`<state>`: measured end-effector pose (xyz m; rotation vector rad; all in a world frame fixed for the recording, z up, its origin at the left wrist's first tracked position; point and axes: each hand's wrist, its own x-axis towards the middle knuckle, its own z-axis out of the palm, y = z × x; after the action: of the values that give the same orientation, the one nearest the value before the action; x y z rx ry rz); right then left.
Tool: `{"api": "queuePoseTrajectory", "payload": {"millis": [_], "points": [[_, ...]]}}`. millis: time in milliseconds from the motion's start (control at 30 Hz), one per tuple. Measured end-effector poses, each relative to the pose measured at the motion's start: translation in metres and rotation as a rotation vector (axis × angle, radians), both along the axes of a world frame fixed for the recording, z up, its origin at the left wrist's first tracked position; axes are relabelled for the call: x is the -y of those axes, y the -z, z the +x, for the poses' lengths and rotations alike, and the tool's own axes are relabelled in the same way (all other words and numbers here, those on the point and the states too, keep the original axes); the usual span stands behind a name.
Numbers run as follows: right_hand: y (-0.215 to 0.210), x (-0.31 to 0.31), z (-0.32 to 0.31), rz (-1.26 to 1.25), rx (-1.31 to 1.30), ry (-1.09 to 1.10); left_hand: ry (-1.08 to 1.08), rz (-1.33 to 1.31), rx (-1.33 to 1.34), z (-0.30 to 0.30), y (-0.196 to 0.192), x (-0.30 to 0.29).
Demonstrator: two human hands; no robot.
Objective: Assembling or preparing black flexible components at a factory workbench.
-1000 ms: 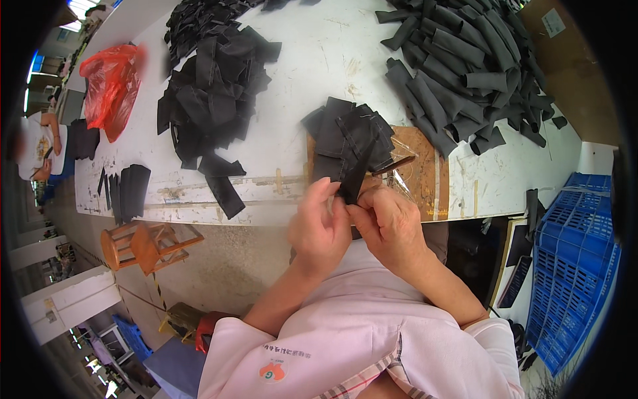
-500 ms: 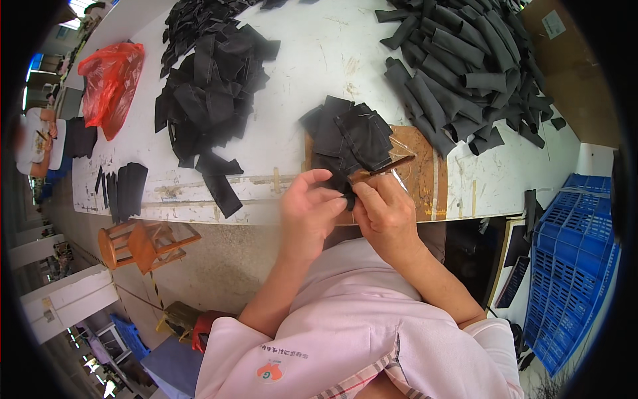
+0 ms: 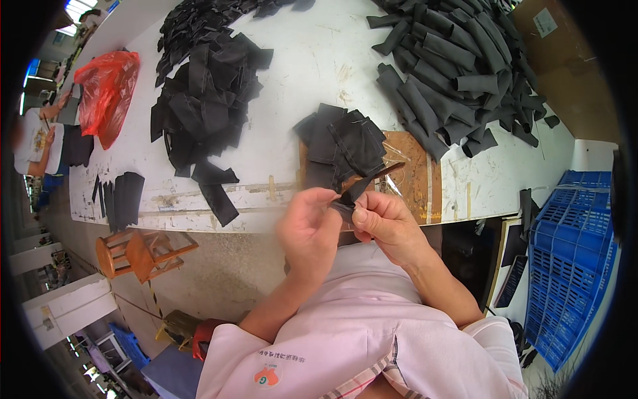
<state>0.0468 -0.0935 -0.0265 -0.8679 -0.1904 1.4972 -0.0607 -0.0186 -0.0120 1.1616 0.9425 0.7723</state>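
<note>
Between my hands is a small black fabric piece [image 3: 348, 199], creased and partly hidden by fingers. My left hand [image 3: 310, 229] pinches its left side between thumb and fingertips. With thumb and curled fingers, my right hand [image 3: 393, 227] grips the right side. Just beyond them, a small heap of stitched black fabric pieces [image 3: 349, 143] lies on a worn brown board [image 3: 419, 176] at the table's near edge. A dark brown narrow strip [image 3: 392, 169] sticks up beside the fabric, its lower end hidden.
On the white table [image 3: 319, 66] lie a flat black pile [image 3: 209, 100] at left and rolled dark pieces [image 3: 458, 80] at right. A red plastic bag [image 3: 109, 93] sits far left. Blue crates [image 3: 568, 259], a cardboard box [image 3: 561, 73] and a wooden stool [image 3: 146, 256] surround me. Another person [image 3: 36, 143] works at left.
My left fingers have closed in on the fabric piece. My right hand has turned, its thumb now showing, and more of the fabric is visible between the hands. The view has shifted slightly.
</note>
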Motion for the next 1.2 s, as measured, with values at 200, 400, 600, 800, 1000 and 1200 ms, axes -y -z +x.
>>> {"api": "queuePoseTrajectory", "payload": {"millis": [200,400,600,800,1000,1200], "points": [[0.004,0.008,0.007,0.003,0.075,0.125,0.446,-0.644,0.351,-0.009,-0.012,-0.014],[-0.002,0.011,0.009,0.133,0.163,0.166,0.538,-0.563,0.422,-0.001,-0.024,0.001],[-0.035,0.009,0.02,0.278,1.136,0.311,0.241,0.414,0.159,0.014,-0.018,0.008],[-0.088,-0.007,0.041,0.186,1.005,0.219,0.511,-0.735,0.757,0.029,-0.07,-0.025],[-0.038,-0.018,0.066,0.02,0.428,-0.016,0.466,-1.318,0.929,0.038,-0.015,-0.043],[-0.003,-0.018,0.068,0.027,0.255,-0.048,0.427,-0.944,0.765,0.037,0.006,-0.029]]}}
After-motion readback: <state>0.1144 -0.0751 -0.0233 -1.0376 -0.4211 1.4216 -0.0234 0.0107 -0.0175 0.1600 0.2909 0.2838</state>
